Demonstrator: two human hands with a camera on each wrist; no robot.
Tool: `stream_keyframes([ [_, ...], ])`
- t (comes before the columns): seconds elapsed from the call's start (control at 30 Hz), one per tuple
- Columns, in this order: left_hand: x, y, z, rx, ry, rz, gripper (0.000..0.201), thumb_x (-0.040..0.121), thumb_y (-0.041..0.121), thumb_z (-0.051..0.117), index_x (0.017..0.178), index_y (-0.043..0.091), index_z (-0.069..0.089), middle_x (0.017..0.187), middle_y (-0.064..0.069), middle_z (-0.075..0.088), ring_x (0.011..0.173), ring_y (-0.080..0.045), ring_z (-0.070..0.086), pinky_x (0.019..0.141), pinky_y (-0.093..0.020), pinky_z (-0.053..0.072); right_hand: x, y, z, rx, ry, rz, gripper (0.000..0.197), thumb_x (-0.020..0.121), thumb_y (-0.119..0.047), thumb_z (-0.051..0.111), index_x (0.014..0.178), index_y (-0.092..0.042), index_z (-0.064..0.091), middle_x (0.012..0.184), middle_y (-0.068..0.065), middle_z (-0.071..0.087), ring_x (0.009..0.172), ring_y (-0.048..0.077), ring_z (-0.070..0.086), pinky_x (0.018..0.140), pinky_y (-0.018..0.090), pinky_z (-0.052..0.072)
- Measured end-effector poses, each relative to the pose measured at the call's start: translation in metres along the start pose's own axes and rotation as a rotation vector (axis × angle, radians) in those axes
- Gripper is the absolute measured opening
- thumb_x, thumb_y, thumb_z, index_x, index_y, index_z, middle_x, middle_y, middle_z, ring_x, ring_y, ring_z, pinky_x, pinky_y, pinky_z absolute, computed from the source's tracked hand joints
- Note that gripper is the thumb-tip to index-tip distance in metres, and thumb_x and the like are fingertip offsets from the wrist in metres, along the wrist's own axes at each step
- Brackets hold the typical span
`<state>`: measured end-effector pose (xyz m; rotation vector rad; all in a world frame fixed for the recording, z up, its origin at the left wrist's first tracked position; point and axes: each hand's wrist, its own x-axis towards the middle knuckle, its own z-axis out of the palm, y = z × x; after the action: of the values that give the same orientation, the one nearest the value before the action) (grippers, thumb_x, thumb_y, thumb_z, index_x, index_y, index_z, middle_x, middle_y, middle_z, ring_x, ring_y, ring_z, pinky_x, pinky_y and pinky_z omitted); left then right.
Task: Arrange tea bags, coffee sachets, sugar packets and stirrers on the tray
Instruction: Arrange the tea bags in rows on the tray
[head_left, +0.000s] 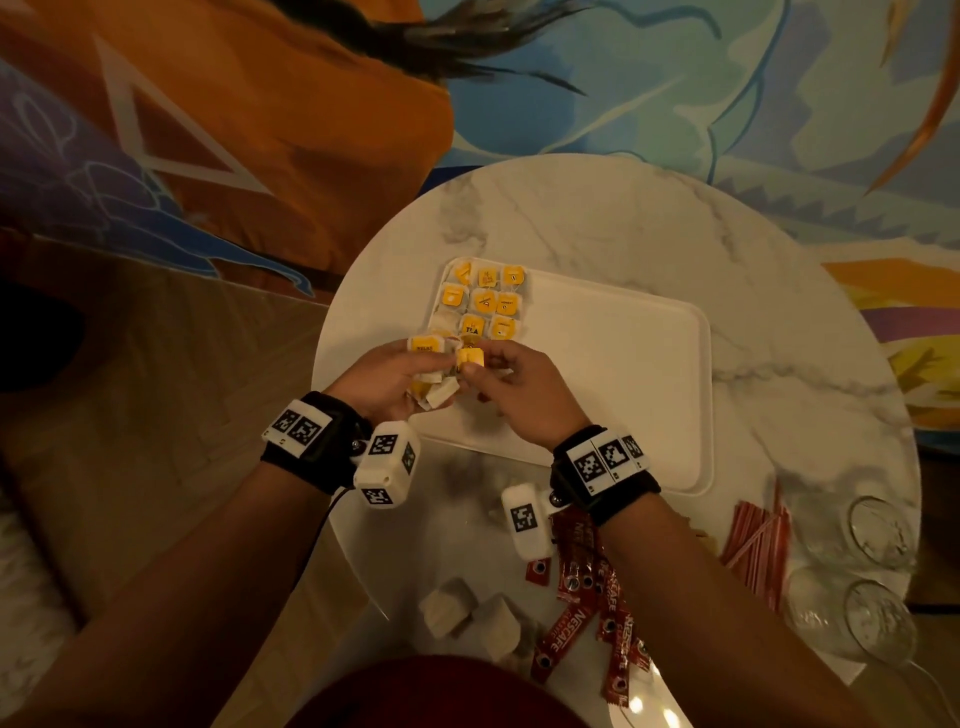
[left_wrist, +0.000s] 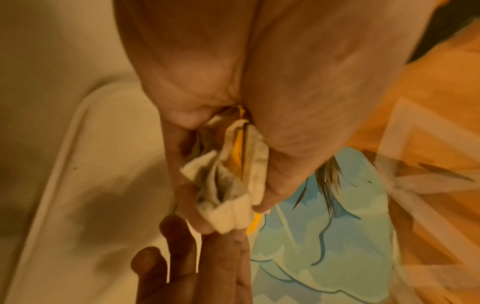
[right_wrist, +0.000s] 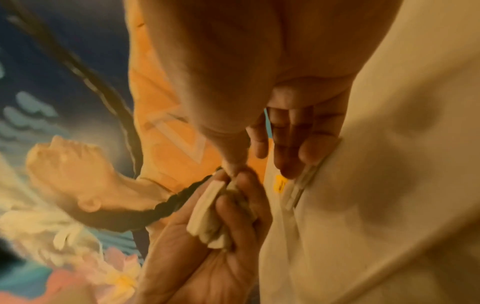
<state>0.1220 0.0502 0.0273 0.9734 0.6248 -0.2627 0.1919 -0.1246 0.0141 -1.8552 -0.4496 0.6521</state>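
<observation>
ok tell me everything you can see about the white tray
The white rectangular plastic-looking tray has rounded corners and a low raised rim, and lies flat on the round marble-patterned table. Yellow-tagged tea bags sit in rows on its far left corner; the rest of its surface looks bare. The left hand, with a bunch of tea bags in its grip, and the right hand, pinching one yellow tag, are over its near left part; contact with the tray cannot be told.

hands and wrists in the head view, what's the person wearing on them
Both forearms are bare. The left hand and right hand each have a black wrist strap carrying white blocks printed with black square-pattern markers. A thin dark cable hangs from the left strap.
</observation>
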Motion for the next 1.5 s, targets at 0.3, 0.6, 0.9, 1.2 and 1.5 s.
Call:
stream_keyframes([
  [0.3, -0.007, -0.012, 0.009, 0.050, 0.022, 0.003, 0.013, 0.096, 0.008, 0.057, 0.105, 0.003, 0.065, 0.090, -0.014, 0.067, 0.077, -0.029, 0.070, 0.053, -0.025, 0.051, -0.013, -0.008, -0.008, 0.278, 0.140, 0.072, 0.008, 0.096, -0.013, 0.065, 0.090, -0.013, 0.069, 0.084, 0.010, 0.072, 0.079, 0.018, 0.068, 0.068, 0.032, 0.056],
  [0.6, -0.007, -0.013, 0.019, 0.079, 0.022, 0.099, 0.031, 0.093, 0.031, 0.066, 0.111, 0.005, 0.065, 0.095, -0.011, 0.065, 0.076, -0.023, 0.066, 0.053, -0.024, 0.049, -0.020, -0.019, -0.020, 0.521, 0.236, 0.115, 0.009, 0.098, -0.014, 0.061, 0.098, -0.009, 0.068, 0.091, 0.012, 0.074, 0.082, 0.020, 0.071, 0.068, 0.029, 0.055],
  [0.9, -0.005, -0.015, 0.030, 0.156, -0.047, 0.193, 0.019, 0.101, 0.015, 0.055, 0.115, 0.015, 0.069, 0.092, 0.000, 0.075, 0.067, -0.010, 0.066, 0.053, -0.023, 0.050, -0.028, -0.020, -0.005, 0.578, 0.116, 0.128, 0.012, 0.099, -0.012, 0.060, 0.103, -0.006, 0.069, 0.087, 0.010, 0.074, 0.077, 0.022, 0.072, 0.068, 0.029, 0.058],
  [1.2, -0.008, -0.010, 0.020, 0.292, -0.114, 0.123, 0.022, 0.101, 0.031, 0.057, 0.108, 0.016, 0.071, 0.084, -0.005, 0.068, 0.067, -0.019, 0.062, 0.052, -0.026, 0.043, -0.024, -0.010, -0.022, 0.084, 0.007, -0.114, 0.040, 0.089, -0.013, 0.075, 0.124, -0.030, 0.066, 0.114, 0.003, 0.066, 0.080, 0.010, 0.065, 0.081, 0.024, 0.055],
  [1.5, -0.016, -0.010, 0.024, 0.285, -0.099, 0.034, 0.047, 0.102, 0.050, 0.044, 0.120, 0.014, 0.069, 0.097, -0.007, 0.075, 0.068, -0.018, 0.068, 0.051, -0.024, 0.050, -0.022, -0.011, -0.018, 0.073, 0.073, -0.138, 0.006, 0.090, -0.013, 0.073, 0.090, -0.008, 0.070, 0.083, 0.000, 0.070, 0.073, 0.010, 0.060, 0.074, 0.033, 0.052],
])
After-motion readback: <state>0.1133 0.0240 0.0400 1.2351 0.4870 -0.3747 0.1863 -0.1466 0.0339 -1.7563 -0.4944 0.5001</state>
